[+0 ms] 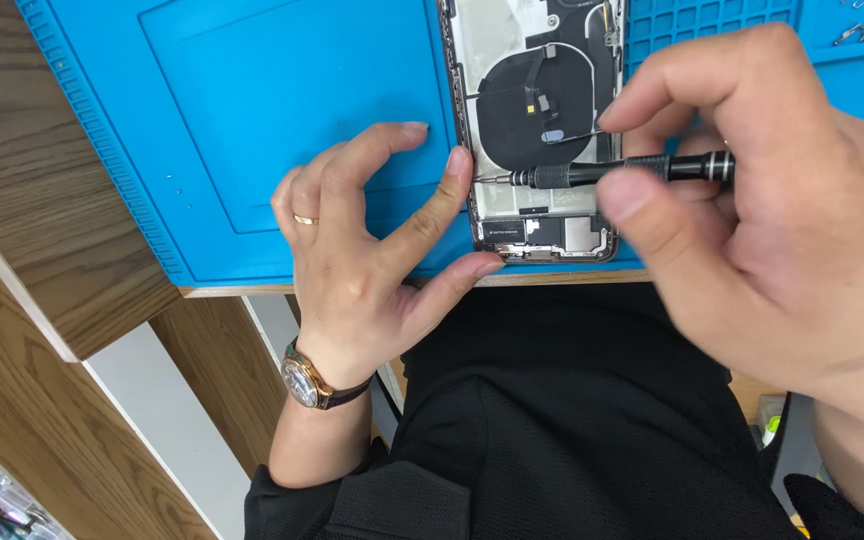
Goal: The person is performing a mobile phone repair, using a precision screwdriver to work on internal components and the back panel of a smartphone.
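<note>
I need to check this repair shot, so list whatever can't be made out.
Head view only:
- Opened phone: top cut off by the frame edge; right side behind the right hand.
- Screwdriver: rear end hidden in that hand.
- Small parts on the blue mat: too small to identify.

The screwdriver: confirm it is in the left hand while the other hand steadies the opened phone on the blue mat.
Wrong hand. The head view shows the screwdriver in the right hand; the left hand steadies the opened phone on the blue mat.

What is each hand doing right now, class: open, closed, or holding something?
Left hand: open, fingertips bracing the opened phone at its edge on the blue mat.
Right hand: closed on a black screwdriver.
</note>
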